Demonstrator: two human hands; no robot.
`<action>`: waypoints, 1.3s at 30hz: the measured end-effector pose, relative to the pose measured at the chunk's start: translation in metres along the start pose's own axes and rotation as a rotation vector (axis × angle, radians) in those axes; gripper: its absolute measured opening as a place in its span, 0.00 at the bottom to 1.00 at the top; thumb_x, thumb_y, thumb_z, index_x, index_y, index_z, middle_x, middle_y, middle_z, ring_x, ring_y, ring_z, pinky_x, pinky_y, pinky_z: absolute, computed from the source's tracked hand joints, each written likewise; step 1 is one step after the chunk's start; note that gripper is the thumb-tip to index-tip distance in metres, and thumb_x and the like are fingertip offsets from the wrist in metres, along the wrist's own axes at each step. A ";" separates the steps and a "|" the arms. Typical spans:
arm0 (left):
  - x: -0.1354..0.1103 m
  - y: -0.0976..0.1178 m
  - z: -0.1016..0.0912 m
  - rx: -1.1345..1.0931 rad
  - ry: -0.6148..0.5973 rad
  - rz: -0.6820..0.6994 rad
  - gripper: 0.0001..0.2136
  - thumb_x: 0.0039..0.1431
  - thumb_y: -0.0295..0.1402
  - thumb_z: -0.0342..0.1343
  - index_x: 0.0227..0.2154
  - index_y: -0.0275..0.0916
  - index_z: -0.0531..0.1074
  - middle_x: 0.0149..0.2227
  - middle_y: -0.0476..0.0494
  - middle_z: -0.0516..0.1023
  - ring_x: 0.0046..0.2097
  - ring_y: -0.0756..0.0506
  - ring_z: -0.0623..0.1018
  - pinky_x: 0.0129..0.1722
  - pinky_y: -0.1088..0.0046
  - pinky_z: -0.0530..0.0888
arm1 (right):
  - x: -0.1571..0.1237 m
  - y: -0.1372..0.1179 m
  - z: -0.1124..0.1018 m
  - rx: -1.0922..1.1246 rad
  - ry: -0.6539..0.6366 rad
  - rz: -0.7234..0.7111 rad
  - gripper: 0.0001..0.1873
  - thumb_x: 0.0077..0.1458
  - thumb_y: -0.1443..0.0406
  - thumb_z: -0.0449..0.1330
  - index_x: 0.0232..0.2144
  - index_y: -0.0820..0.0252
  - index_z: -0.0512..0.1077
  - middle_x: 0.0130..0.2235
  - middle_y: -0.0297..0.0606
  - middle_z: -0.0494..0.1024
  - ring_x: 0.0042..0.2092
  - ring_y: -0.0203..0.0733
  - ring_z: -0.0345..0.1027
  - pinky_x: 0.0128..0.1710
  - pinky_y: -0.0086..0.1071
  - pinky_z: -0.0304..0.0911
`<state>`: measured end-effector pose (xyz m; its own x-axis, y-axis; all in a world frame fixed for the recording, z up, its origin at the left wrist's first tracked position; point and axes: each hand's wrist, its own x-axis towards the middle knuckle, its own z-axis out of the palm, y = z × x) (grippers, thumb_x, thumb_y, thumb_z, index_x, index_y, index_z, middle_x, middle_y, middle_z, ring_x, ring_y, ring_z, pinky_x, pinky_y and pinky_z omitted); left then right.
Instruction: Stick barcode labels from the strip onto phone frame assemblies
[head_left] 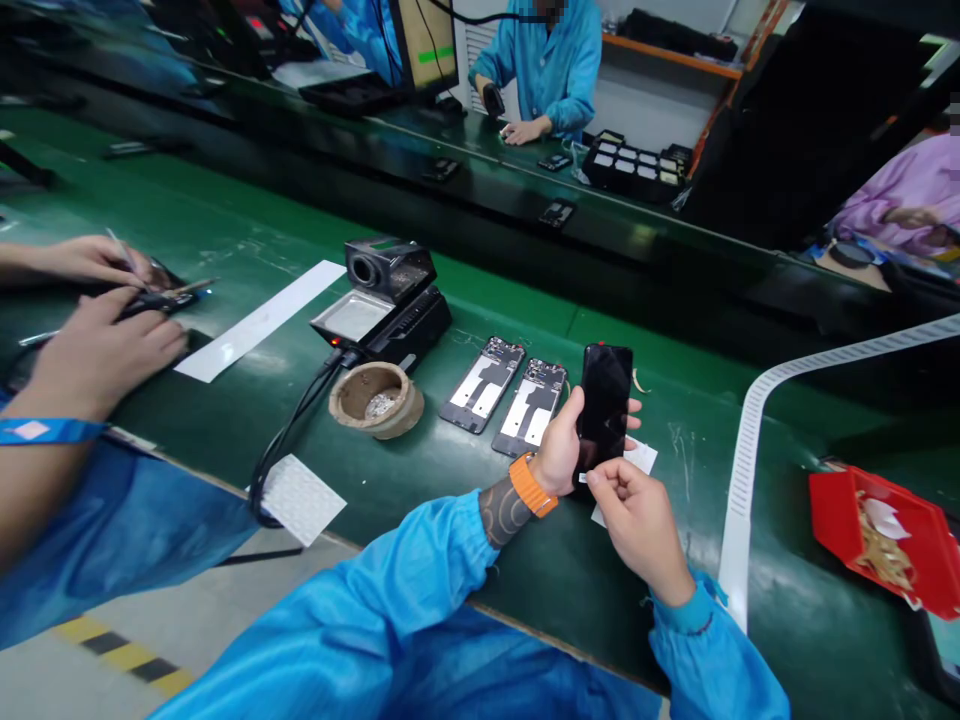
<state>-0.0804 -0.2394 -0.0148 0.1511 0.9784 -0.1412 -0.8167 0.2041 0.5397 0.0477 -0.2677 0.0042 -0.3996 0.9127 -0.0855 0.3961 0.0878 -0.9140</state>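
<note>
My left hand [559,448] is wrapped round a black smartphone [606,400], its glossy dark screen facing me. At the phone's lower edge, my right hand [637,515] pinches a small white tab [583,478] between thumb and forefinger. Whether the tab is stuck to the phone I cannot tell. Just left of my hands lie two opened phones, one phone [481,385] and a second phone [517,435], with circuit boards and white panels showing. A white paper [641,456] lies partly hidden under my hands.
A clay-coloured bowl [345,405] stands by a black soldering stand [424,320] with cables. At left, a co-worker's hands [112,340] work on a device. A pale curved strip [742,470] and a red bin [840,520] are on the right. Another person [559,60] sits across.
</note>
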 end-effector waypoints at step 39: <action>-0.022 -0.006 0.011 0.141 -0.003 -0.300 0.29 0.29 0.19 0.58 0.42 0.38 0.71 0.34 0.47 0.79 0.35 0.44 0.79 0.32 0.72 0.73 | 0.018 0.037 -0.030 0.296 0.194 0.091 0.20 0.55 0.48 0.62 0.33 0.60 0.69 0.23 0.31 0.73 0.23 0.36 0.65 0.23 0.28 0.59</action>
<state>-0.0728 -0.2616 -0.0055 0.3749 0.8740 -0.3091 -0.6504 0.4856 0.5842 0.0799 -0.2360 -0.0191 -0.1980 0.9727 -0.1209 0.1552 -0.0907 -0.9837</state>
